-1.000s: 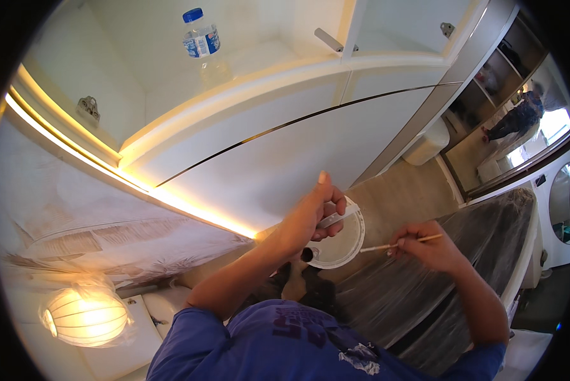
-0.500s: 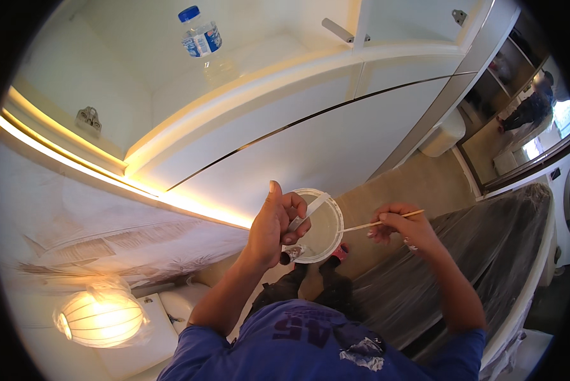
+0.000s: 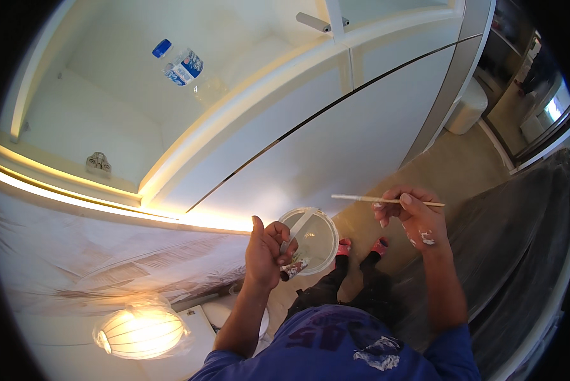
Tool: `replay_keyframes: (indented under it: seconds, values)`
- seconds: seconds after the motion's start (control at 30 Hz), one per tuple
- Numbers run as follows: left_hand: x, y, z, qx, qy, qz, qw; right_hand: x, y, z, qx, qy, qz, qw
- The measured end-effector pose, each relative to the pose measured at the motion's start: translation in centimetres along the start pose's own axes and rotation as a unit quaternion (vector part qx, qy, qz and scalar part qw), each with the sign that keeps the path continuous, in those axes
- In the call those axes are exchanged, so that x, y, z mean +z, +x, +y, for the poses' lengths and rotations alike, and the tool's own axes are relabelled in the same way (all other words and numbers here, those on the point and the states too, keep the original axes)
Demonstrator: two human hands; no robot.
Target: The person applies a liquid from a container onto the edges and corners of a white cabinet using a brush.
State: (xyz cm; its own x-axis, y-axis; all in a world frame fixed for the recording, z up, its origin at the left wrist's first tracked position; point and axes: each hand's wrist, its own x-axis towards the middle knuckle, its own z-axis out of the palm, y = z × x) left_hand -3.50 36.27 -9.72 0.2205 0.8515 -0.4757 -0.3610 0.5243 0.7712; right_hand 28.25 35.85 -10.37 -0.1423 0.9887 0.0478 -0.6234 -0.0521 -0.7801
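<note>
My left hand (image 3: pixel 267 257) is closed round the flat white handle (image 3: pixel 304 223) of a round bucket (image 3: pixel 334 244), thumb up. Pale, whitish material shows inside the bucket. A short brown cylinder (image 3: pixel 292 270) smeared with white sits at the bucket's near left rim, just below my fingers; its kind is unclear. To the right, my right hand (image 3: pixel 417 219) pinches a thin wooden stick (image 3: pixel 358 199), held nearly level. Its left end is white and points over the far right side of the bucket, clear of it. White smears mark my right wrist.
A clear bottle (image 3: pixel 185 68) with a blue cap stands in the open white cabinet (image 3: pixel 117 108), above a glowing light strip (image 3: pixel 215 221). Plastic sheeting (image 3: pixel 482 254) covers things at the right. A wrapped round lamp (image 3: pixel 142 330) shines at the lower left.
My right hand has raised the stick and drawn it away from the bucket's rim. The view has shifted, bringing both my feet out beside the bucket. My left hand keeps its grip.
</note>
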Motion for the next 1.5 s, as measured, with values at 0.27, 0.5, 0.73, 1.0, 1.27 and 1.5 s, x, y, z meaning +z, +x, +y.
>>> replay_keyframes:
  seconds: [0.27, 0.5, 0.73, 1.0, 1.27, 1.5]
  values:
    - [-2.3, 0.6, -2.3, -0.032, 0.011, 0.06, 0.998, 9.2, 6.6, -0.3, -0.295, -0.163, 0.029, 0.941]
    - [-3.1, 0.7, -3.8, -0.071, 0.005, 0.062, 0.996, 11.4, 11.4, -0.9, -0.495, -0.353, 0.051, 0.793]
    - [-2.9, 1.1, -5.1, -0.101, 0.004, 0.053, 0.993, 12.1, 13.8, -0.3, -0.551, -0.381, 0.039, 0.741]
    - [-3.1, 1.5, -5.8, -0.108, 0.021, 0.041, 0.993, 12.2, 14.0, -0.2, -0.534, -0.407, 0.016, 0.741]
    - [-2.9, 1.6, -5.5, -0.109, 0.004, 0.044, 0.993, 12.3, 14.1, -0.4, -0.531, -0.425, 0.019, 0.733]
    - [-3.4, 1.6, -5.8, -0.099, 0.015, 0.054, 0.994, 11.6, 14.5, -0.8, -0.526, -0.441, 0.053, 0.726]
